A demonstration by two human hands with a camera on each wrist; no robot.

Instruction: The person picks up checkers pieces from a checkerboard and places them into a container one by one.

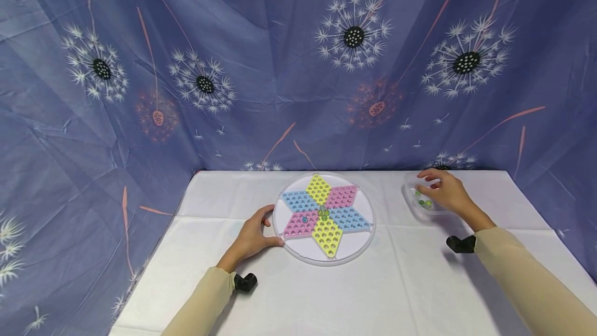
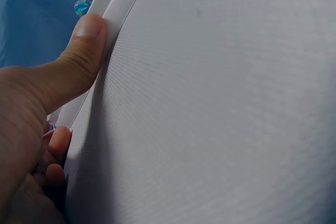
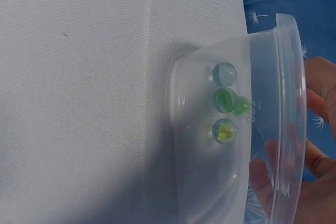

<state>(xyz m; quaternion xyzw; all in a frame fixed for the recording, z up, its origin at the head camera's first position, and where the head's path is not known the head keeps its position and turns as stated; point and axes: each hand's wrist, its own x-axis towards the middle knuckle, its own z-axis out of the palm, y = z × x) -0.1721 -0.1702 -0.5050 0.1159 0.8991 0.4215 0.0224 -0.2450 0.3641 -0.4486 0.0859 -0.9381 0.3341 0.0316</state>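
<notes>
A round Chinese checkers board [image 1: 291,248] with yellow, pink and blue star points lies on the table. My left hand [image 1: 254,235] holds its left rim, thumb lower and fingers higher along the edge; the left wrist view shows the thumb [image 2: 84,51] pressed on the rim. Several marbles [image 1: 323,214] cluster at the board's centre, and one blue marble [image 1: 305,219] sits in the left pink point. My right hand [image 1: 445,191] reaches over a clear plastic container [image 3: 286,129], its fingers bent inside the wall. Marbles [image 3: 224,100] lie at the bottom, apart from the fingertips.
A white cloth [image 1: 326,299] with fold creases covers the table. Behind it and at the left hangs a blue dandelion-print curtain [image 1: 261,66]. Black wrist devices [image 1: 244,282] are worn at both sleeve cuffs. The container stands near the table's back edge, right of the board.
</notes>
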